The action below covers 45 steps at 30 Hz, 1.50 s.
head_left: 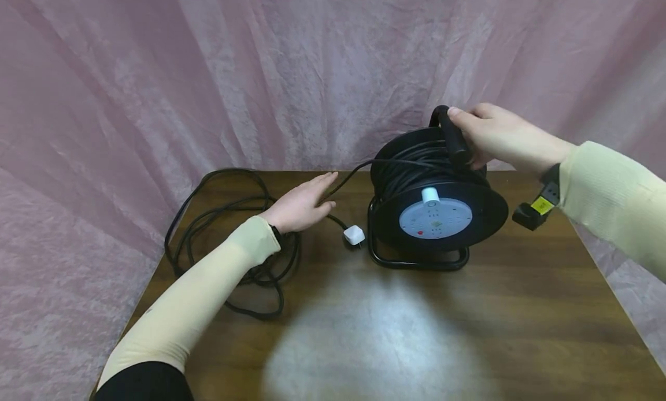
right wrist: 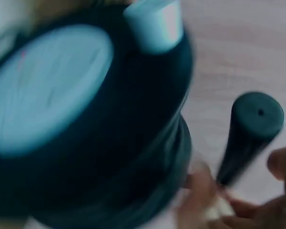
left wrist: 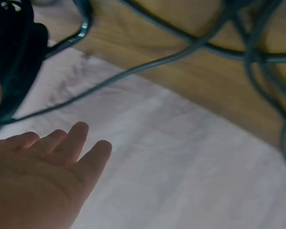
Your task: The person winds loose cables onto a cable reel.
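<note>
Black cable reel (head_left: 434, 207), upright on its tube stand, pale socket plate facing the camera; its top handle (head_left: 452, 136) sits under the right hand (head_left: 499, 136). Loose black cable (head_left: 229, 239) lies coiled beneath the left hand (head_left: 299, 207), white plug (head_left: 354, 235) just beside it.

We see a black cable reel (head_left: 437, 199) whose round face plate (head_left: 436, 218) is pale blue-grey with a small red dot and faint green marks, topped by a white knob (head_left: 430, 195). Its handle (head_left: 451, 134) is matte black, as is the tubular stand (head_left: 416, 263) beneath. The loose cable (head_left: 229, 239) piled at the left is black, ending in a white plug (head_left: 354, 235). Our table (head_left: 520, 331) is dark brown wood with streaky grain and a pale washed-out patch of glare near us. The backdrop cloth (head_left: 260, 71) is dusty pink with a mottled, crushed sheen. Both sleeves (head_left: 198, 297) are cream; the wrist strap (head_left: 541, 205) at right is black with a yellow label.
</note>
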Available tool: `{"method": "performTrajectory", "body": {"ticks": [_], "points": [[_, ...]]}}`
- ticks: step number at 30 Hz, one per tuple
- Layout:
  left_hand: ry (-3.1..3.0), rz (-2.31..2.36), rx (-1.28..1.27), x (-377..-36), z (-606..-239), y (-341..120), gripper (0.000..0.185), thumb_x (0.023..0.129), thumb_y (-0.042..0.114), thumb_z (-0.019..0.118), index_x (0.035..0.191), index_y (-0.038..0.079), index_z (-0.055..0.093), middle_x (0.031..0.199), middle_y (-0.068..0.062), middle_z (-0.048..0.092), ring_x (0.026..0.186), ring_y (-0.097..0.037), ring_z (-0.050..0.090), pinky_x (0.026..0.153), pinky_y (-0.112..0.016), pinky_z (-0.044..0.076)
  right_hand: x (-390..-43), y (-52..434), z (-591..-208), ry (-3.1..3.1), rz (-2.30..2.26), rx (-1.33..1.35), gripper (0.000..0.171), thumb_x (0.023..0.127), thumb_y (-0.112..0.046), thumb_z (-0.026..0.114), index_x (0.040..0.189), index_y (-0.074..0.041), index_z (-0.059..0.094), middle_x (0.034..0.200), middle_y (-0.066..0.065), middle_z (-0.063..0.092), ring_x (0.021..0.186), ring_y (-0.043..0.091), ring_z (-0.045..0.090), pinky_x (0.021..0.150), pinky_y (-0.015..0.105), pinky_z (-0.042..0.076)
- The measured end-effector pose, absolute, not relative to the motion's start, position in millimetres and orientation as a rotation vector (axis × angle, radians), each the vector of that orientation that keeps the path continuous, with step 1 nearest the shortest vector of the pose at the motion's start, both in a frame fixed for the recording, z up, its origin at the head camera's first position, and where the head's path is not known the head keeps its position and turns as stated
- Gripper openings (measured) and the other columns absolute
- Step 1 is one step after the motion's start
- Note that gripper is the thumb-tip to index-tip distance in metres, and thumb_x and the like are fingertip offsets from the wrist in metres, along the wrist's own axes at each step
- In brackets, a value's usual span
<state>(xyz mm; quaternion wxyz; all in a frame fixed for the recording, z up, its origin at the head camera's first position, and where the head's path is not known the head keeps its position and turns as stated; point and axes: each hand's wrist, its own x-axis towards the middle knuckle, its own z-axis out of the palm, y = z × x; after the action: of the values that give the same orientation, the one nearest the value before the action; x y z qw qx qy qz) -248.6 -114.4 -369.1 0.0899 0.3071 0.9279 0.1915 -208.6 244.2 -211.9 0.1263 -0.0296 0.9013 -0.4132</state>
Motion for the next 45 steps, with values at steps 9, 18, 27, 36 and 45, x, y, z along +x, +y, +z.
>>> {"method": "performTrajectory", "body": {"ticks": [9,18,27,36,45], "points": [[2.697,0.611,0.548,-271.1,-399.0,-140.4,0.055,0.109,0.027,0.048,0.161,0.015,0.034,0.157,-0.009,0.045,0.108,-0.03,0.064,0.099,-0.045,0.046,-118.2,240.8,-217.3,3.277,-0.743,-0.566,0.033,0.107,-0.042,0.053,0.082,-0.022,0.062,0.069,-0.004,0.054,0.061,0.015,0.049,0.055,0.03,0.035],[2.687,0.386,0.392,-284.1,-424.4,-139.9,0.048,0.109,0.035,0.051,0.15,0.01,0.052,0.146,-0.01,0.057,0.132,-0.03,0.055,0.105,-0.051,0.047,-97.3,214.2,-271.4,3.426,-0.229,-0.617,0.052,0.102,-0.057,0.055,0.062,-0.026,0.044,0.049,-0.012,0.034,0.042,0.009,0.034,0.039,0.033,0.027],[2.687,0.181,0.395,-287.3,-439.3,-126.0,0.047,0.106,0.032,0.059,0.149,0.011,0.053,0.145,-0.008,0.059,0.129,-0.029,0.058,0.1,-0.051,0.051,-115.2,200.1,-289.6,3.474,-0.23,-0.564,0.065,0.101,-0.063,0.051,0.053,-0.022,0.034,0.046,-0.01,0.026,0.039,0.014,0.028,0.035,0.034,0.022],[2.711,0.234,0.418,-290.8,-444.1,-121.7,0.029,0.104,0.016,0.058,0.132,0.012,0.062,0.125,-0.004,0.067,0.103,-0.022,0.064,0.089,-0.044,0.054,-125.9,198.6,-294.8,3.589,-0.216,-0.621,0.068,0.097,-0.061,0.056,0.048,-0.022,0.029,0.044,-0.011,0.022,0.035,0.014,0.025,0.032,0.035,0.02],[2.742,0.19,0.426,-288.8,-442.6,-125.2,0.039,0.103,0.008,0.056,0.142,0.008,0.058,0.134,-0.012,0.065,0.116,-0.03,0.064,0.09,-0.048,0.055,-125.6,196.5,-298.4,3.618,-0.213,-0.59,0.069,0.097,-0.059,0.057,0.047,-0.022,0.026,0.045,-0.011,0.019,0.035,0.014,0.023,0.032,0.034,0.021]]}}
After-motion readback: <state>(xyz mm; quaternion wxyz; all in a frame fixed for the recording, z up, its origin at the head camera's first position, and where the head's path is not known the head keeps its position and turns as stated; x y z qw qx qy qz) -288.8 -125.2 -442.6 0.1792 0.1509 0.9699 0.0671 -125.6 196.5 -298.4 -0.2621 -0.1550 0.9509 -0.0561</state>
